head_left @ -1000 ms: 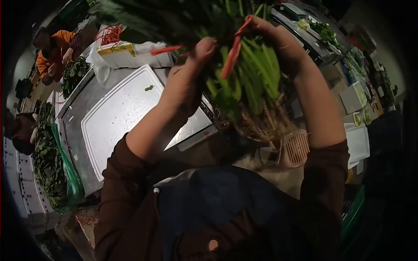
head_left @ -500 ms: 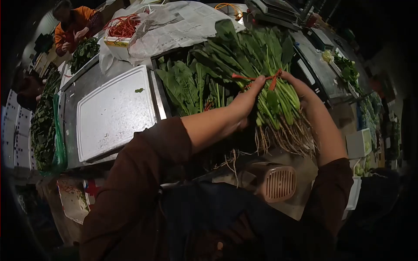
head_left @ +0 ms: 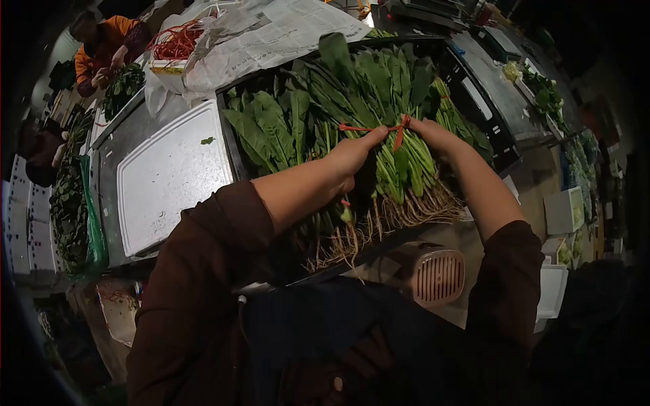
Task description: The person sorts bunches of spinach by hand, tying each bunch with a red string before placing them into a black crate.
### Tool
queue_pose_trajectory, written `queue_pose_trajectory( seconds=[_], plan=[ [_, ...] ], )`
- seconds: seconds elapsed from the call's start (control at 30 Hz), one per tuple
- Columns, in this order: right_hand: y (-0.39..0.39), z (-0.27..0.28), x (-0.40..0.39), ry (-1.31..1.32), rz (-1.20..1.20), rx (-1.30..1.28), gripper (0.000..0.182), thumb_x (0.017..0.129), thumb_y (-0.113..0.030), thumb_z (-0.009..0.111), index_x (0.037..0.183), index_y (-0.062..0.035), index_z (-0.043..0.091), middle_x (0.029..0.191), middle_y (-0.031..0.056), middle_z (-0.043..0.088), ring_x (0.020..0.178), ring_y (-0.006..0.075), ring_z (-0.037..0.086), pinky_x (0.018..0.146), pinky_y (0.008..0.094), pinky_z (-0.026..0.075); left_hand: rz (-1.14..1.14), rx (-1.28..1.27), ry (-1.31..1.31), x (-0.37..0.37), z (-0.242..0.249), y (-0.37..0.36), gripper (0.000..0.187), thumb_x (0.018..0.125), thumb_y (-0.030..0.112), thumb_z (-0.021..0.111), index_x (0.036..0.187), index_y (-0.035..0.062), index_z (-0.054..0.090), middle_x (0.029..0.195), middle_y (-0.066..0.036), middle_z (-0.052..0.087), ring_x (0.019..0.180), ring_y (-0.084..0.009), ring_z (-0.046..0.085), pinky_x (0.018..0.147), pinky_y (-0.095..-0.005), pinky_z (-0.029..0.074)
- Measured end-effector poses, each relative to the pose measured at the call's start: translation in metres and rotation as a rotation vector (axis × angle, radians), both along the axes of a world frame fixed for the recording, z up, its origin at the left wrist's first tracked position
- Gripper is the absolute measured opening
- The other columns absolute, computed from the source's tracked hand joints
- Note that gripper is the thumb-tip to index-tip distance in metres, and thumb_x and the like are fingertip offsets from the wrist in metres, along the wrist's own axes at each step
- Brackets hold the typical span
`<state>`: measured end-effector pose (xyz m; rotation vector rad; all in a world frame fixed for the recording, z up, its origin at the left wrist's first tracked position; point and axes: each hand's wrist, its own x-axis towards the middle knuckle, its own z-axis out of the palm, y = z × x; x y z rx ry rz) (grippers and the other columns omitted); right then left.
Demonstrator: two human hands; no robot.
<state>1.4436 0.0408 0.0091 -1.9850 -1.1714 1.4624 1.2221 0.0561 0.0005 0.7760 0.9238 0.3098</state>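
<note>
A bunch of leafy greens (head_left: 396, 166) with long pale roots, tied with a red tie (head_left: 399, 128), lies over the black crate (head_left: 504, 152). My left hand (head_left: 357, 152) closes on its left side, thumb at the tie. On its right side my right hand (head_left: 431, 134) is wrapped round the stems, its fingers mostly hidden behind them. More leafy greens (head_left: 267, 128) lie in the crate to the left, with roots at the near edge. Another tied bunch (head_left: 443, 101) shows past my right hand.
A white foam lid (head_left: 176, 176) lies on the metal table left of the crate. Behind stand a box of red ties (head_left: 177, 44) and printed paper (head_left: 284, 34). A person in orange (head_left: 112, 51) handles greens at the far left. Below is a slatted brown stool (head_left: 439, 277).
Both hands have lowered the tied bunch onto the crate and moved slightly left with it. My view has shifted a little, showing more of the crate.
</note>
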Motion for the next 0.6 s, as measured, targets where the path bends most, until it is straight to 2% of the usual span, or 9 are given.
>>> queue_pose_trajectory(
  seconds=[0.1, 0.17, 0.23, 0.37, 0.4, 0.47, 0.5, 0.57, 0.6],
  plan=[
    [-0.003, 0.010, -0.007, -0.117, -0.058, 0.021, 0.121, 0.066, -0.075, 0.058, 0.137, 0.0141, 0.019, 0.140, 0.0308, 0.029, 0.128, 0.0369, 0.034, 0.098, 0.0481, 0.033, 0.065, -0.004, 0.040, -0.006, 0.012, -0.003, 0.048, 0.091, 0.043, 0.051, 0.120, 0.0043, 0.054, 0.115, -0.011, 0.059, 0.101, -0.0213, 0.058, 0.087, -0.0350, 0.045],
    [0.005, -0.010, -0.001, -0.209, 0.119, 0.005, 0.092, 0.079, -0.070, 0.044, 0.126, 0.0093, 0.042, 0.124, 0.0241, 0.049, 0.109, 0.0296, 0.053, 0.088, 0.0384, 0.042, 0.071, 0.027, 0.021, -0.006, 0.009, -0.003, 0.046, 0.091, 0.041, 0.052, 0.119, 0.0037, 0.055, 0.111, -0.010, 0.061, 0.098, -0.0215, 0.059, 0.085, -0.0354, 0.046],
    [0.002, -0.023, -0.009, -0.390, 0.189, 0.074, 0.094, 0.080, -0.073, 0.035, 0.118, 0.0130, 0.048, 0.113, 0.0263, 0.054, 0.103, 0.0327, 0.054, 0.086, 0.0397, 0.041, 0.046, 0.105, 0.102, -0.005, 0.003, -0.002, 0.044, 0.092, 0.039, 0.053, 0.117, 0.0033, 0.056, 0.104, -0.009, 0.064, 0.093, -0.0211, 0.061, 0.084, -0.0350, 0.047],
    [0.014, -0.043, 0.020, -0.424, 0.343, 0.056, 0.100, 0.081, -0.075, 0.027, 0.123, 0.0145, 0.041, 0.120, 0.0310, 0.049, 0.112, 0.0373, 0.050, 0.092, 0.0402, 0.040, -0.008, 0.154, 0.319, -0.019, 0.069, -0.023, 0.061, 0.088, 0.043, 0.057, 0.131, 0.0031, 0.044, 0.137, -0.016, 0.040, 0.123, -0.0285, 0.040, 0.102, -0.0406, 0.033],
    [-0.001, -0.001, 0.000, -0.496, 0.367, 0.036, 0.103, 0.080, -0.077, 0.028, 0.125, 0.0147, 0.039, 0.118, 0.0315, 0.051, 0.108, 0.0385, 0.053, 0.091, 0.0390, 0.041, -0.141, 0.110, 0.212, -0.031, 0.042, -0.002, 0.068, 0.086, 0.047, 0.058, 0.137, 0.0065, 0.037, 0.146, -0.016, 0.023, 0.132, -0.0298, 0.025, 0.107, -0.0442, 0.024],
    [-0.010, 0.003, -0.001, -0.657, 0.235, 0.160, 0.102, 0.079, -0.079, 0.028, 0.125, 0.0110, 0.041, 0.111, 0.0310, 0.055, 0.100, 0.0404, 0.055, 0.087, 0.0398, 0.043, -0.087, 0.202, 0.179, -0.048, 0.066, -0.008, 0.074, 0.083, 0.048, 0.060, 0.133, -0.0014, 0.036, 0.137, -0.019, 0.036, 0.126, -0.0278, 0.033, 0.101, -0.0437, 0.032],
    [-0.013, 0.010, 0.006, -0.666, 0.223, 0.225, 0.092, 0.080, -0.075, 0.039, 0.121, 0.0077, 0.045, 0.099, 0.0240, 0.059, 0.087, 0.0338, 0.058, 0.078, 0.0389, 0.045, -0.107, 0.193, 0.182, -0.056, 0.080, -0.006, 0.074, 0.083, 0.048, 0.060, 0.133, -0.0014, 0.036, 0.137, -0.019, 0.036, 0.126, -0.0278, 0.033, 0.101, -0.0437, 0.032],
    [-0.021, 0.035, 0.016, -0.719, 0.275, 0.277, 0.073, 0.081, -0.064, 0.054, 0.109, 0.0037, 0.051, 0.086, 0.0145, 0.058, 0.078, 0.0231, 0.057, 0.069, 0.0346, 0.046, -0.425, 0.618, 0.233, -0.067, 0.101, 0.002, 0.061, 0.082, 0.045, 0.061, 0.125, 0.0039, 0.047, 0.123, -0.017, 0.049, 0.116, -0.0277, 0.046, 0.095, -0.0409, 0.039],
    [-0.030, 0.060, 0.008, -0.716, 0.331, 0.333, 0.052, 0.079, -0.050, 0.066, 0.093, -0.0016, 0.051, 0.075, 0.0068, 0.055, 0.067, 0.0145, 0.053, 0.057, 0.0290, 0.043, -0.437, 0.615, 0.230, -0.066, 0.097, 0.007, 0.061, 0.082, 0.045, 0.061, 0.125, 0.0039, 0.047, 0.123, -0.017, 0.049, 0.116, -0.0277, 0.046, 0.095, -0.0409, 0.039]
  ],
)
